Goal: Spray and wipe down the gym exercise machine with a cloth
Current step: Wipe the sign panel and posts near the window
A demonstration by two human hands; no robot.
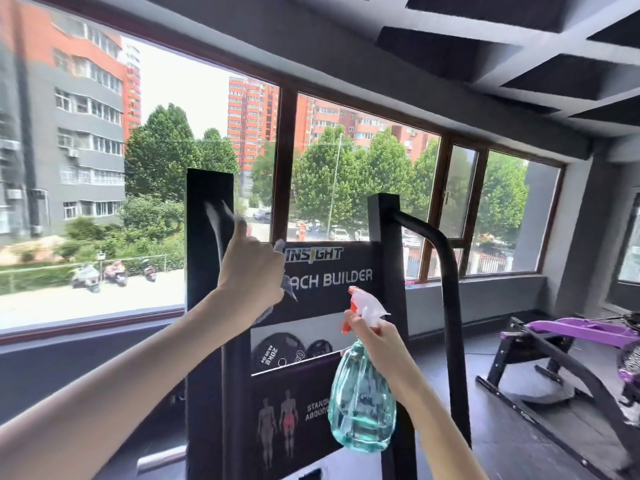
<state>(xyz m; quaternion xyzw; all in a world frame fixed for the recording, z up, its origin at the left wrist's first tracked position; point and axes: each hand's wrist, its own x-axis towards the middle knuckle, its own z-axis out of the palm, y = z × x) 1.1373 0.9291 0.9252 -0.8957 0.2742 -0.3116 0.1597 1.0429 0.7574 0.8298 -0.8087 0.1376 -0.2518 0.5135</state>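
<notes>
Head view: one cloth (pixel 289 288), one bottle (pixel 362 403), one machine (pixel 346 268). Raised left hand (pixel 251 271) clutches the cloth; right hand (pixel 377 344) grips the bottle.

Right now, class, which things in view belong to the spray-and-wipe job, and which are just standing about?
In the job: left hand gripping the grey cloth; right hand holding the spray bottle; black exercise machine.
Standing about: purple machine; weight plates.
</notes>
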